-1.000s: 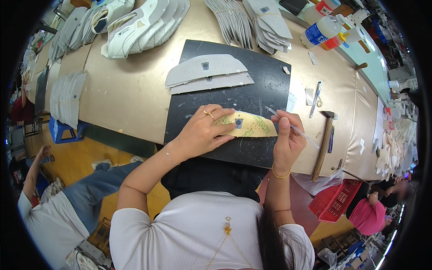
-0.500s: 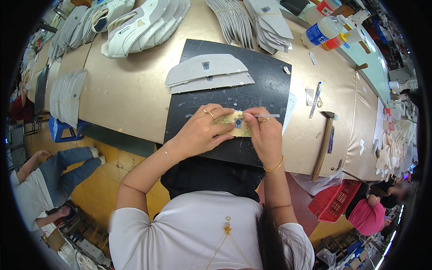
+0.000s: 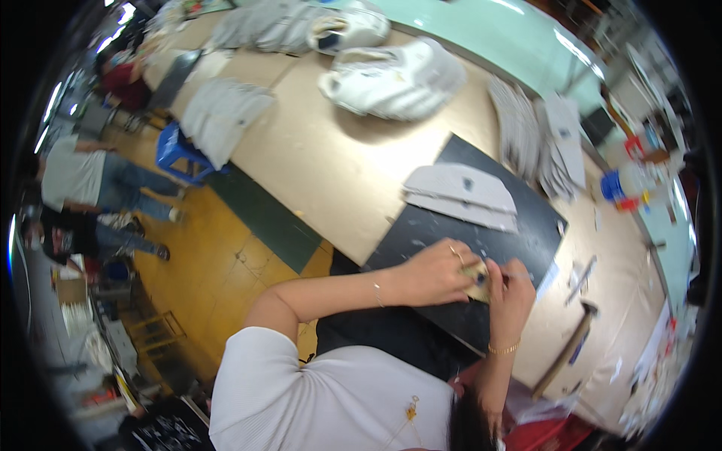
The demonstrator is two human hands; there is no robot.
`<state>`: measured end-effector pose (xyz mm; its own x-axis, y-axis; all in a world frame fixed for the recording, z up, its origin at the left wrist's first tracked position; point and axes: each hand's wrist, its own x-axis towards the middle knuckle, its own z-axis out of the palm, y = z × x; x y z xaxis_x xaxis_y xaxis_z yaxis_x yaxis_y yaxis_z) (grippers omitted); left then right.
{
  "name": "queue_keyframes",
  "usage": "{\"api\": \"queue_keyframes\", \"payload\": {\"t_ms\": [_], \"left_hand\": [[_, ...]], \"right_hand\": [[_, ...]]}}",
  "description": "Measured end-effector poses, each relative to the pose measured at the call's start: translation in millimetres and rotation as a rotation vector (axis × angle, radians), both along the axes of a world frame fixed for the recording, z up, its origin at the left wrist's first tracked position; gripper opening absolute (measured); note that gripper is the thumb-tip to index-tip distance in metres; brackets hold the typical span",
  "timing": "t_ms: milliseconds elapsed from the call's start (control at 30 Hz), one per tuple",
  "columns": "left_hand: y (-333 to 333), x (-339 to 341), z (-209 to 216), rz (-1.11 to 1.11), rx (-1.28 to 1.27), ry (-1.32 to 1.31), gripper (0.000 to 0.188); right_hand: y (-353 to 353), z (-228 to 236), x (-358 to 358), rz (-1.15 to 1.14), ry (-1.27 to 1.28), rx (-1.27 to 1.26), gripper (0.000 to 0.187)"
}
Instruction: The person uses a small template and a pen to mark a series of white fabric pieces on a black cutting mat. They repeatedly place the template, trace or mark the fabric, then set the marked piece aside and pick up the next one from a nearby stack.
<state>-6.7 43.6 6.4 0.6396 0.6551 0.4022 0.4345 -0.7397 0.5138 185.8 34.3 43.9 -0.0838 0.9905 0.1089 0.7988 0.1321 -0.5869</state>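
My left hand [image 3: 435, 275] and my right hand [image 3: 514, 299] meet over the near part of a black mat [image 3: 398, 234]. Between their fingers is a small yellowish card-like piece [image 3: 477, 289] with a dark patch, blurred by motion. The left fingers press on its left side; the right thumb and fingertips pinch at its right edge. A thin pale stick [image 3: 520, 276] pokes out from the right fingers, too blurred to name. Beyond my hands, two flat grey curved pieces [image 3: 459, 184] overlap on the mat, the upper one with a small dark patch.
White shoe uppers [image 3: 398, 79] and stacked grey pieces [image 3: 514, 124] lie along the table's far side. A hammer [image 3: 565, 349], a pen [image 3: 581, 279] and a bottle [image 3: 626, 184] are on the right. To the left are a blue stool [image 3: 177, 154] and a standing person [image 3: 98, 180].
The whole view has swung to the left, so the table contents appear farther right and tilted. Another person has come into view at the left. Both hands still hold the yellowish piece.
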Motion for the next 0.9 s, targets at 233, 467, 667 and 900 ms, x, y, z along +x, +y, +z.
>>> {"api": "queue_keyframes", "payload": {"t_ms": [233, 467, 667, 900], "left_hand": [[-6, 6, -16, 0.022, -0.032, -0.021, 0.027], [-4, 7, -18, 0.026, -0.158, -0.066, 0.027], [6, 2, -6, 0.016, -0.232, -0.136, 0.038], [49, -41, 16, 0.274, -0.103, -0.287, 0.048]], "right_hand": [[-7, 2, 1, 0.03, 0.141, -0.035, 0.023], [-5, -10, 13, -0.144, 0.434, 0.007, 0.035], [-9, -8, 40, -0.309, 0.708, 0.303, 0.03], [-21, 5, 50, -0.373, 0.675, 0.358, 0.026]]}}
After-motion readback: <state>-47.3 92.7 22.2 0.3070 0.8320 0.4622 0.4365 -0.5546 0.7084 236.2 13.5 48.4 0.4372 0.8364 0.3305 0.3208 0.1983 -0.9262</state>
